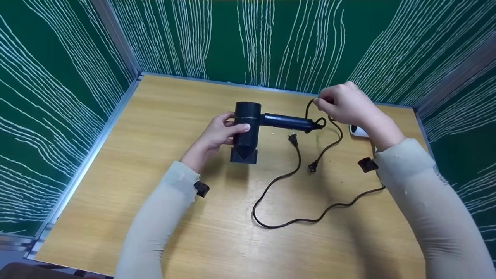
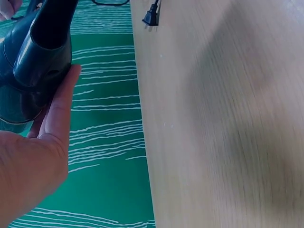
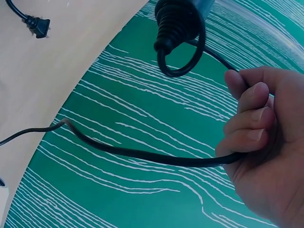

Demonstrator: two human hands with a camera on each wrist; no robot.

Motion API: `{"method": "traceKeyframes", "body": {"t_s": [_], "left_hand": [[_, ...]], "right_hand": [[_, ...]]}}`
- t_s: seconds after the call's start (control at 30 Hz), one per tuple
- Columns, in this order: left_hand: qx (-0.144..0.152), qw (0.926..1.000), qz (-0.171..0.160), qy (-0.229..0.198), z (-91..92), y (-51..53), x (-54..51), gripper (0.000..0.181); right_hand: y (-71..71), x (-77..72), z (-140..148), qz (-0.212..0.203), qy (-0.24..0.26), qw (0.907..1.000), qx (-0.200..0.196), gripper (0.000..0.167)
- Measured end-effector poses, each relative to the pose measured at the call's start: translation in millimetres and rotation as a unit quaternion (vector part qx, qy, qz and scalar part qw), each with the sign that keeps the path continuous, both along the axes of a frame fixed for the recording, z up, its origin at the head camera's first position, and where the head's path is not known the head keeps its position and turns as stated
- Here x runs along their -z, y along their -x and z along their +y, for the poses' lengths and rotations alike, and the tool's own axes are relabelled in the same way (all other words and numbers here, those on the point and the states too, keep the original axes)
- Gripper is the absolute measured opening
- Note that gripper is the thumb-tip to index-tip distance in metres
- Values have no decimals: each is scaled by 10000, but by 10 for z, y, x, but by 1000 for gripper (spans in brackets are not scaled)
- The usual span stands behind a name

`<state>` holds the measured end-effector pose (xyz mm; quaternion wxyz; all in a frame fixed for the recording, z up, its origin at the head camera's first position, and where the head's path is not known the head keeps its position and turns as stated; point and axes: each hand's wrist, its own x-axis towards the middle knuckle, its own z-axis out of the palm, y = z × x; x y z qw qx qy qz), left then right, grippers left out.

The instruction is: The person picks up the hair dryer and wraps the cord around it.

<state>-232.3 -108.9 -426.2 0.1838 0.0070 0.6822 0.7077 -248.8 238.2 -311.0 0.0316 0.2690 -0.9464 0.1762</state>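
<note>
A black hair dryer is held above the table, its handle pointing right. My left hand grips its barrel, thumb across the front; the left wrist view shows the fingers against the dryer body. My right hand holds the dryer's black cord off to the right of the handle end. In the right wrist view the fingers curl round this cord, which loops near the ribbed sleeve of the handle. Its plug hangs or lies below; I cannot tell which.
A second black cable with a two-pin plug curves over the wooden table. Partly behind the right forearm is a white object with a dark end. Green walls with white wavy lines enclose the table's back and sides.
</note>
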Motion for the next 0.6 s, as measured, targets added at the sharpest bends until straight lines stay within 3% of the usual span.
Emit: {"method": "traceKeyframes", "body": {"t_s": [0.33, 0.5, 0.6], "left_hand": [[-404, 9991, 87, 29, 26, 40, 35, 71], [-566, 9980, 270, -116, 33, 58, 33, 67], [-610, 9971, 324, -308, 33, 65, 31, 65]], "right_hand": [[-143, 134, -116, 294, 204, 9990, -253, 28], [-261, 314, -148, 425, 475, 9975, -312, 29], [-330, 463, -149, 143, 996, 9946, -255, 28]]}}
